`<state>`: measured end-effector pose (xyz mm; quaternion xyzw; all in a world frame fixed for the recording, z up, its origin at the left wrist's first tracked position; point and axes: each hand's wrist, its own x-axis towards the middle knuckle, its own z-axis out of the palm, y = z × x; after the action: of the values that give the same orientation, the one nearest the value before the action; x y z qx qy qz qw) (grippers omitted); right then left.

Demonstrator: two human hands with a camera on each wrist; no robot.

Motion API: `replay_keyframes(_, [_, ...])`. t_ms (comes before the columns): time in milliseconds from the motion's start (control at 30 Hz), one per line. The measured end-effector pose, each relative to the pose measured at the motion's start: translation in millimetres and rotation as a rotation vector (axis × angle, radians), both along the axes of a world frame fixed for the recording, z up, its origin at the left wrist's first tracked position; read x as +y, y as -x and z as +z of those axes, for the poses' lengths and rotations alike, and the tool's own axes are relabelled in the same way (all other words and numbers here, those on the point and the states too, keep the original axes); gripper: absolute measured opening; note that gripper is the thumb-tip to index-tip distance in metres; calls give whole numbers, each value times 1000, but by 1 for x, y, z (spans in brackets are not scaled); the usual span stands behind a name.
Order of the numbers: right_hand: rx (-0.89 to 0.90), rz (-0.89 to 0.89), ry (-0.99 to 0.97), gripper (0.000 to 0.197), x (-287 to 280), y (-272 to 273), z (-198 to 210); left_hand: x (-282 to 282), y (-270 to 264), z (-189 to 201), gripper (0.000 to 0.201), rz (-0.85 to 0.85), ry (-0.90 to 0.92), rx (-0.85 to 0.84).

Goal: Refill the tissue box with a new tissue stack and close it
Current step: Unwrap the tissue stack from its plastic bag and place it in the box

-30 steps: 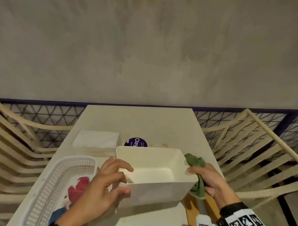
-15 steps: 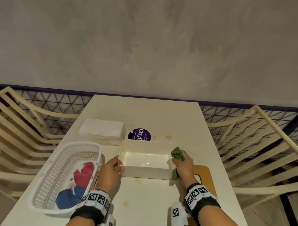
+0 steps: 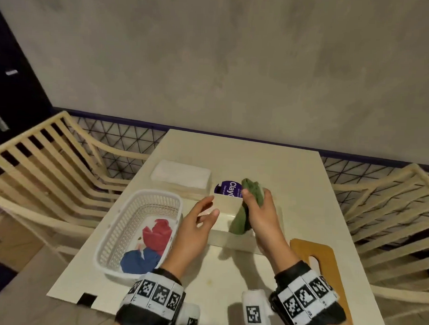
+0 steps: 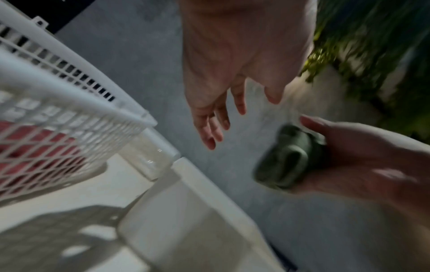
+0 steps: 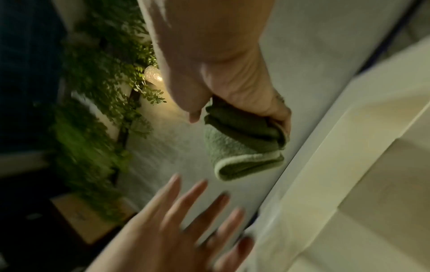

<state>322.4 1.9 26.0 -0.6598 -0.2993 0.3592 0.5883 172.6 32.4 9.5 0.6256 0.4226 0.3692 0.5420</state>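
1. Half a second ago both hands held the open white tissue box [image 3: 227, 206] at its two ends on the bench [image 3: 269, 169]. Now both hands are lifted above it and touch nothing of it.
2. The left hand [image 3: 194, 231] has let go. Its fingers are spread and relaxed, holding nothing, hovering over the left end of the box.
3. The right hand [image 3: 262, 217] still grips a folded green cloth [image 3: 247, 212], fingers curled round it. The hand is now raised over the middle of the box, and the cloth hangs down from it.
4. The tissue box sits lidless on the bench between a white slatted basket [image 3: 123, 234] on the left and a wooden board [image 3: 312, 248] on the right, much as before. Whether the box has shifted cannot be told, since the camera has moved.
5. The new tissue stack [image 3: 181, 177], white and flat, lies where it was, behind the basket and well apart from both hands.
6. A round purple label [image 3: 228, 188] lies just behind the box. It reads "Clay" in white letters; the rest of the word is hidden, and the smaller print is too small to read.
7. The basket holds a red cloth [image 3: 157, 234] and a blue cloth [image 3: 139, 260].
8. Black-and-white coded bands wrap both wrists.
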Motion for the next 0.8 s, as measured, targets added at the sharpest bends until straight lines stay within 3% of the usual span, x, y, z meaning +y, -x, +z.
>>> replay_keyframes(67, [89,208,-12,46,20,40,12,5,16,20,41,53,-88,-40])
replay_keyframes(133, [40,346,-8,45,35,71,22,17,41,37,42,147,-158,-50])
replay_keyframes(300, [-430,418,-73,18,67,127,25,54,116,33,44,285,-195,191])
replay_keyframes(367, [-573,446,10,19,77,148,7,66,134,21,46,194,-128,433])
replay_keyframes(433, [-733,598,222,18,83,163,-18,71,149,8,49,-43,9,735])
replay_keyframes(467, [-803,687,314,16,84,166,-28,74,156,2,51,-143,72,830])
replay_keyframes(533, [-856,779,377,13,87,166,-37,82,168,-2,55,-218,156,864])
replay_keyframes(633, [-811,734,333,17,98,155,-35,104,173,-4,50,-244,129,855])
replay_keyframes(800, [-672,473,301,16,126,121,-23,156,141,10,44,-237,75,827])
